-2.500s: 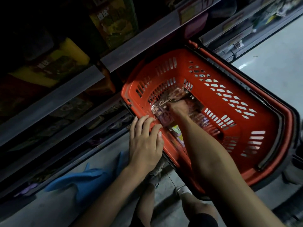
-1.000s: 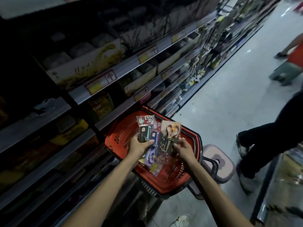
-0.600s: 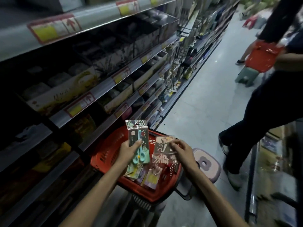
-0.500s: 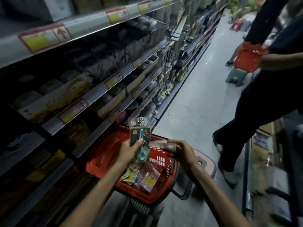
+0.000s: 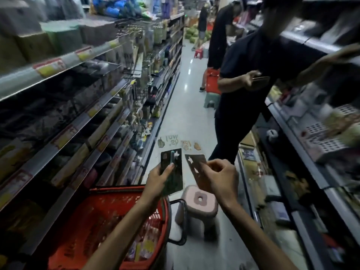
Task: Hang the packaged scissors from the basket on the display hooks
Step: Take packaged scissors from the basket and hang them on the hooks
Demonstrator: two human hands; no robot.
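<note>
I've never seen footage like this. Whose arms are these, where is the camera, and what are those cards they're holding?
There is no machine here. A person wears one wide-angle camera on the head, so you look forward and down at their own arms in a shop aisle. The left hand holds a packet of scissors upright, with the thumb on its front. The right hand pinches a second packet beside it. Below the left arm stands a red basket with more packets lying in it. A pink stool sits on the floor next to it. Shelves run along the left, with wire hooks further along, where such packets would likely hang. The figure in dark clothes on the right is someone else in the aisle.
</note>
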